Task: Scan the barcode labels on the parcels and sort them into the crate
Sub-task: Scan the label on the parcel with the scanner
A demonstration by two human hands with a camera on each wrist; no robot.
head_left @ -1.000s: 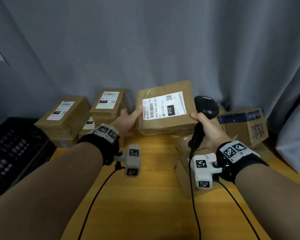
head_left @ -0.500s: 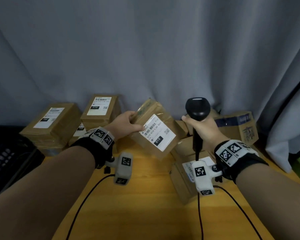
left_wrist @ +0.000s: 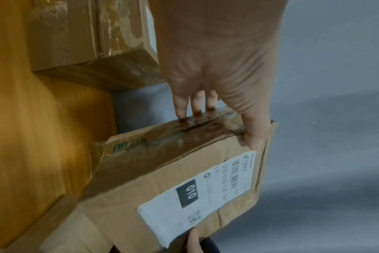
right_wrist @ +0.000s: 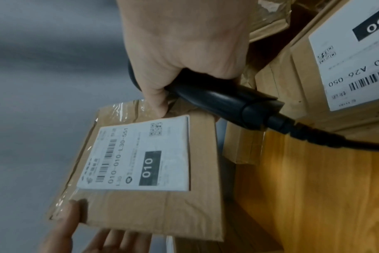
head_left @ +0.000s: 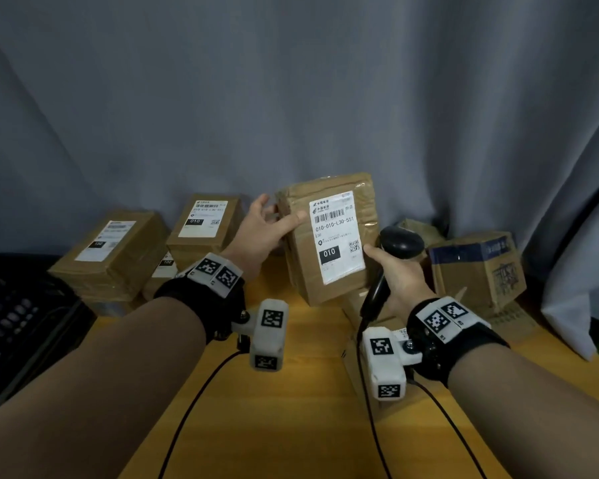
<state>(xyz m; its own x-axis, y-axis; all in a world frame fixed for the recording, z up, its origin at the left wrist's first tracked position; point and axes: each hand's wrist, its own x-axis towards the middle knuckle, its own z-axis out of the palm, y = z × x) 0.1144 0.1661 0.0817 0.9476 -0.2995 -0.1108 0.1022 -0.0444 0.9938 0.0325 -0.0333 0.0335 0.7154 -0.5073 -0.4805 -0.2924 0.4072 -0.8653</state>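
Observation:
A brown cardboard parcel [head_left: 336, 271] [left_wrist: 162, 171] [right_wrist: 141, 205] is held upright above the table, and its white label marked 010 faces me. My left hand [head_left: 260, 233] [left_wrist: 216, 77] pinches its left side, thumb on the front and fingers on the taped edge. My right hand [head_left: 398, 281] [right_wrist: 180, 51] grips a black corded barcode scanner [head_left: 400, 242] [right_wrist: 223, 99] just right of the parcel, and its thumb touches the parcel's right edge. A black plastic crate [head_left: 18, 316] stands at the far left, beside the table.
Labelled parcels [head_left: 111, 250] [head_left: 204, 223] are stacked at the back left of the wooden table [head_left: 291, 426]. More parcels lie under my right hand, one labelled 050 [right_wrist: 346, 51]. A worn box with blue tape [head_left: 478, 267] stands at the right. A grey curtain hangs behind.
The parcel turned from a tilt to upright, its label squarely toward me. The scanner dropped from upright to beside the parcel's right edge, where my right thumb now touches it.

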